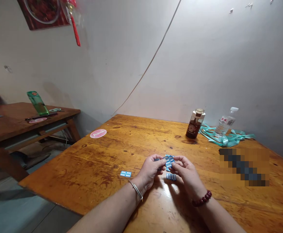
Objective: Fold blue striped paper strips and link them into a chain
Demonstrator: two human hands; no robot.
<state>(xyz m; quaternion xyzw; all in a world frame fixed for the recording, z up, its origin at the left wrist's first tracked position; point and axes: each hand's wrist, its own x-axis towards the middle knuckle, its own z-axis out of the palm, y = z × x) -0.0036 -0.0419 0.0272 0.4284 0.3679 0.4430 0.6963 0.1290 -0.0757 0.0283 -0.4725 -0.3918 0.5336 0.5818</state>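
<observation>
Here's the left hand point(153, 168), thumb and fingers pinching small blue-and-white cards point(168, 162) above the near part of the table point(122, 149), and the right hand point(186, 171) pinches them from the right! One loose card point(125, 174) lies left of the hands; far right, a brown bottle point(194, 126) stands beside teal ribbon point(226, 141).

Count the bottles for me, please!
3: a green bottle on the far-left table, a brown bottle on the nearer table, and a clear bottle to its right, amid turquoise ribbon. I see no sign of hidden ones.
</observation>
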